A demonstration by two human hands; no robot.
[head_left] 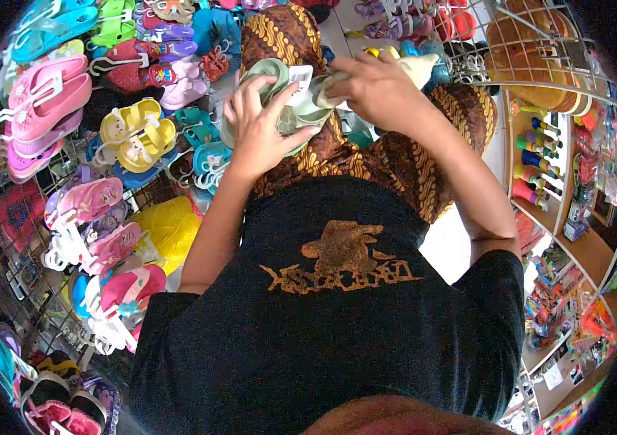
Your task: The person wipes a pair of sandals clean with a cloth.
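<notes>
My left hand (256, 130) is spread around a pair of pale green sandals (295, 117) above my lap, its thumb pressing the near edge. A white paper tag (299, 75) sticks up between the sandals. From the other side, my right hand (377, 90) has its fingers closed at the pale green strap, with the fingertips partly hidden. Just beyond the right hand lies a cream-coloured item (421, 69), partly covered, whose kind I cannot make out. Brown batik-patterned cloth (279, 36) covers my legs beneath the sandals.
Racks of hanging children's sandals stand close on my left, including a yellow pair (134, 134) and pink shoes (51, 98). A yellow bag-like bundle (169, 230) lies near my left elbow. On the right are a wire grid (540, 43) and wooden shelves (585, 250) with small goods.
</notes>
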